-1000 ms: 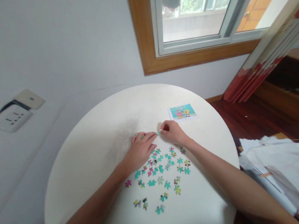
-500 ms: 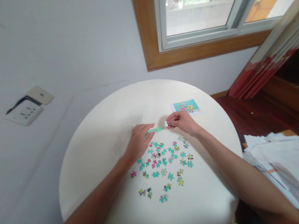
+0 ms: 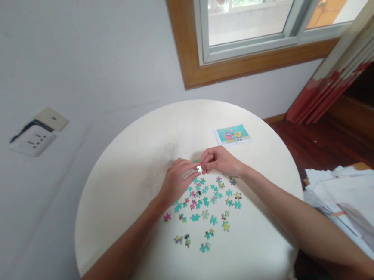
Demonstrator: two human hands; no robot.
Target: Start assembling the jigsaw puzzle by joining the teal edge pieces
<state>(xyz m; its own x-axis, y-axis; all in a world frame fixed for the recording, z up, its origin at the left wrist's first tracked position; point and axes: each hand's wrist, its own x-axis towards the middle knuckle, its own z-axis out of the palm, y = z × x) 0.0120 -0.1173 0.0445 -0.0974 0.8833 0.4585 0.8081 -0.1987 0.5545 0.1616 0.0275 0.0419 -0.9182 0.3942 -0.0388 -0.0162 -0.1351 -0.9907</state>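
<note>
A small pale jigsaw puzzle piece (image 3: 199,169) is between my two hands above the far-middle part of the round white table (image 3: 114,197). My right hand (image 3: 220,161) pinches it from the right. From the left, the thumb and forefinger of my left hand (image 3: 178,179) close on the same piece, one above and one below it. Just beyond the fingertips, a strip of green puzzle pieces (image 3: 196,160) lies on the table, mostly hidden by my hands. Many loose pieces in turquoise, pink and yellow (image 3: 205,201) lie scattered nearer to me.
A picture card (image 3: 233,134) with two cartoon figures lies beyond my right hand. Papers (image 3: 356,200) are piled to the right of the table. A wall with a socket (image 3: 33,141) stands at the left, and a window (image 3: 248,14) is ahead.
My right hand has moved left and slightly nearer to me with the puzzle piece. The thumb and forefinger of my left hand have come together at that piece.
</note>
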